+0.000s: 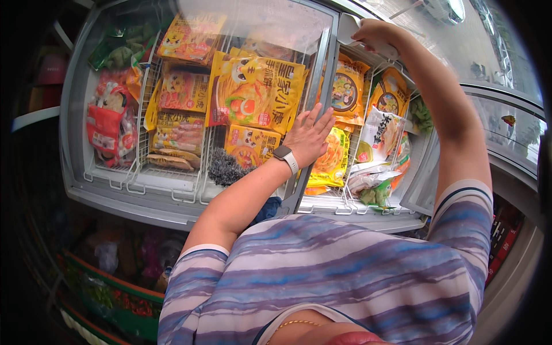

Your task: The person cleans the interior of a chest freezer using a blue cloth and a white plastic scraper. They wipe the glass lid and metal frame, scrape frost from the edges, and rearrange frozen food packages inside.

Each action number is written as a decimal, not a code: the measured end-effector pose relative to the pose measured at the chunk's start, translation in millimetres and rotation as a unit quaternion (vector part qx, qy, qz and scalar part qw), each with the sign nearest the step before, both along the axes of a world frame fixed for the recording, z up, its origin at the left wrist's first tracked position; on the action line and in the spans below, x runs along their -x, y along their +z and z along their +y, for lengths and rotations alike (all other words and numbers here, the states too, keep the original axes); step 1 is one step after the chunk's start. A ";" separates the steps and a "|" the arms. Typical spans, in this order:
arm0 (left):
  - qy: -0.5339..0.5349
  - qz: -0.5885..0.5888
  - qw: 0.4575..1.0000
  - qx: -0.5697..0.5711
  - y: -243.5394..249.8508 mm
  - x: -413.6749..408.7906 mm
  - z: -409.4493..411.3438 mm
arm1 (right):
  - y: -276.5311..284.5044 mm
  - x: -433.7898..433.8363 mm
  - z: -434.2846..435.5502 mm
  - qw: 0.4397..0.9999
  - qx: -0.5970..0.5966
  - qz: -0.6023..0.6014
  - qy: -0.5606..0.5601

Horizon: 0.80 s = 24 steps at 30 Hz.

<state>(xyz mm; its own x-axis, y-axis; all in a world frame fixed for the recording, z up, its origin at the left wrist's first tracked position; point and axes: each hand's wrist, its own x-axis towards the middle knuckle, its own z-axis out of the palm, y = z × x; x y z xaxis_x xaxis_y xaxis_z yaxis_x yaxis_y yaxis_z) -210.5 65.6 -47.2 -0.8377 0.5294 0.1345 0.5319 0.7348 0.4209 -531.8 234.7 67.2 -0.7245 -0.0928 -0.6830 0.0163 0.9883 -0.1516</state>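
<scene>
Before me is a chest freezer [71, 164] with sliding glass lids, filled with bagged frozen food. My left hand [308, 138], with a watch on its wrist, rests flat on the metal frame [325, 82] of the left glass lid. Its fingers are spread and hold nothing. At the freezer's far edge, my right hand [375, 34] grips a white plastic scraper [348, 29]; its broad end points left and its handle shows below my fingers. A dark, wiry scouring pad [226, 168] lies left of my left forearm. Part of a dark blue cloth [267, 209] shows beneath that forearm.
White wire baskets [144, 108] divide the freezer. Large yellow bags [258, 90] show left of the frame; more yellow packs [345, 88] and white bags [379, 133] lie in the uncovered right section. Another glass panel [513, 120] extends right. A green-sided crate [116, 306] stands below left.
</scene>
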 end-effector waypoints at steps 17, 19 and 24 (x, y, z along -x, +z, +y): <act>-0.005 0.002 1.000 -0.002 -1.9 -2.7 1.2 | -39.0 1.0 -8.9 0.976 0.095 0.087 -0.176; 0.000 0.003 1.000 -0.003 -0.9 -3.4 0.2 | -29.5 -8.4 -15.5 0.980 0.081 0.050 -0.175; 0.002 0.010 1.000 -0.005 -2.8 -4.0 0.0 | -0.8 -50.1 -23.6 0.987 0.032 -0.006 -0.154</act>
